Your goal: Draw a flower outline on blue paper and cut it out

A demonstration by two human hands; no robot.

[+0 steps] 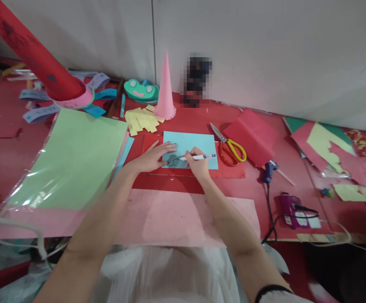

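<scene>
Light-blue paper (193, 142) lies under the left hand (151, 158), fingers spread, and the right hand (198, 165), fingers pinching a white marker (201, 157).

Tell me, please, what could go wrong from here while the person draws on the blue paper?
The left hand rests close to the drawn line, so it might smudge the ink. The scissors lie just beside the blue paper; the right hand could bump them. The glue gun has a cord near the right forearm, which might snag it.
</scene>
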